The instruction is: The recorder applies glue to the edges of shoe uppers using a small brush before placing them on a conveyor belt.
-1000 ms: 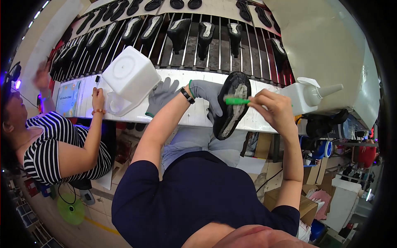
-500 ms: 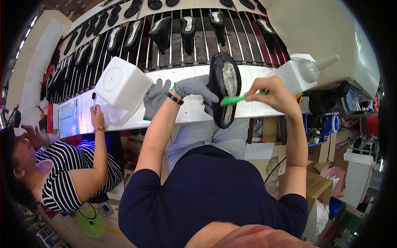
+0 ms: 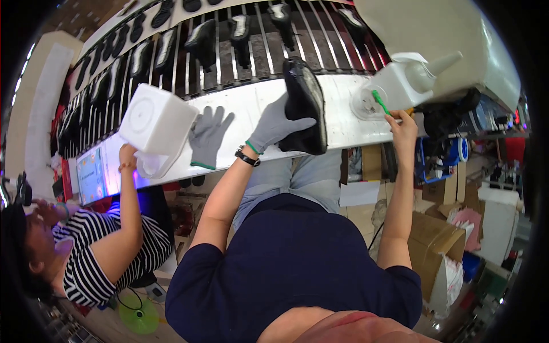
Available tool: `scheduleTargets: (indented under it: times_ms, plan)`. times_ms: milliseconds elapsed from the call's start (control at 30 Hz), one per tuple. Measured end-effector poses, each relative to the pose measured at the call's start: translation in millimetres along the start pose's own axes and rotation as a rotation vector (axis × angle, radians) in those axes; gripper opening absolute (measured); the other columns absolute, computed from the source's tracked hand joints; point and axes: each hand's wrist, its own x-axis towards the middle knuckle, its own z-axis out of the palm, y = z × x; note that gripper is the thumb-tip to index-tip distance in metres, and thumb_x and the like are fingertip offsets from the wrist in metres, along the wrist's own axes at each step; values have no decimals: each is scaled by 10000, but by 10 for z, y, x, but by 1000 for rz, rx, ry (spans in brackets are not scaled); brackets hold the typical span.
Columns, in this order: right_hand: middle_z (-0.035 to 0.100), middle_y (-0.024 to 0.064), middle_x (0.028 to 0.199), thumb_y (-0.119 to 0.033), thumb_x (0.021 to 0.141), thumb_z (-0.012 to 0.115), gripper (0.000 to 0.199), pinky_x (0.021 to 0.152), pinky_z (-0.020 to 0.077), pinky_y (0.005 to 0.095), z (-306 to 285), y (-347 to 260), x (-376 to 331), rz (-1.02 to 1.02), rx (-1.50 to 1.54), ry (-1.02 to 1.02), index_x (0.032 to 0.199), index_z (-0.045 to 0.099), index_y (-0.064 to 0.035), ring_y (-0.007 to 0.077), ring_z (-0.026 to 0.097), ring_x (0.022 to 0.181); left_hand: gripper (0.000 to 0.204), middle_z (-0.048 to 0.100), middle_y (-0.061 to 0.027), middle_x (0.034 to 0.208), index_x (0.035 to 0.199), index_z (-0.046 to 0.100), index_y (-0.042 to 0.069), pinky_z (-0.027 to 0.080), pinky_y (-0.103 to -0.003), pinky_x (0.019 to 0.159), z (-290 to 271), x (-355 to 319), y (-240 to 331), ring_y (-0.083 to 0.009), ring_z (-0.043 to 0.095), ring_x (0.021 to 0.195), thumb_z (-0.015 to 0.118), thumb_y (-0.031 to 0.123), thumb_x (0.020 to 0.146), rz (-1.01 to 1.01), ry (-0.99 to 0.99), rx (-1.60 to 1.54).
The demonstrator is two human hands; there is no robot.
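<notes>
gripped in our grey-gloved left hand (image 3: pixel 273 127) is a black shoe sole (image 3: pixel 306 108), stood on edge over the middle of the long white workbench (image 3: pixel 251 103), our fingers curled round its lower half and the thumb across its face. our bare right hand (image 3: pixel 403 123) pinches a slim green-handled brush (image 3: pixel 380 102), its tip at the round opening of a white plastic pot with a pointed nozzle cap (image 3: pixel 400 86) near the bench's right end. we judge the sole light and rubbery, stiff enough to hold by its waist yet likely to flex at the toe; a wet face would be tacky, so the rim is the safer hold. a spare grey glove (image 3: pixel 207 136) lies flat toward the bench's near edge, beside a white square tub (image 3: pixel 157 123) that a neighbour's hand (image 3: pixel 127 154) touches.
</notes>
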Motion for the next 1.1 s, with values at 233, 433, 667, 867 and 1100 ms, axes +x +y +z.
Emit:
scheduleTargets:
  times_ms: [233,433,667,867,1100]
  plan:
    - [672,185,839,-176,820,689,177,708,485,447,148,-12,-38,-101,-302,20,868,669,-7,388,638,828,520,668,-104,1117,1196,567,-33,487,-309,900,-51,-3,-64,-178,634,997,774,220,792,-15,97,-190]
    - [664,198,817,-163,817,683,171,708,489,475,279,40,71,-119,-441,-11,841,667,6,397,640,806,527,642,-93,1129,1243,554,10,511,-315,885,57,-235,-494,-191,634,987,537,454,959,-322,217,-770]
    - [683,183,769,-143,811,689,162,638,503,392,175,281,172,-50,-284,-145,867,705,7,321,661,694,649,644,-204,983,1272,506,1,570,-366,635,38,-582,-606,-275,651,727,287,552,1007,-185,37,-951]
    - [693,61,790,-197,910,652,241,469,404,210,309,595,9,405,605,-241,979,702,29,59,560,604,767,630,-294,1026,1357,451,-2,563,-457,648,-103,-670,-480,-378,667,760,253,631,973,-252,-154,-1457]
    - [685,73,949,-222,940,627,277,453,342,166,281,250,146,338,1124,-419,1104,652,1,71,500,591,535,562,-101,1306,1348,472,38,458,-308,998,81,-526,-121,-186,582,1124,462,440,996,24,208,-682]
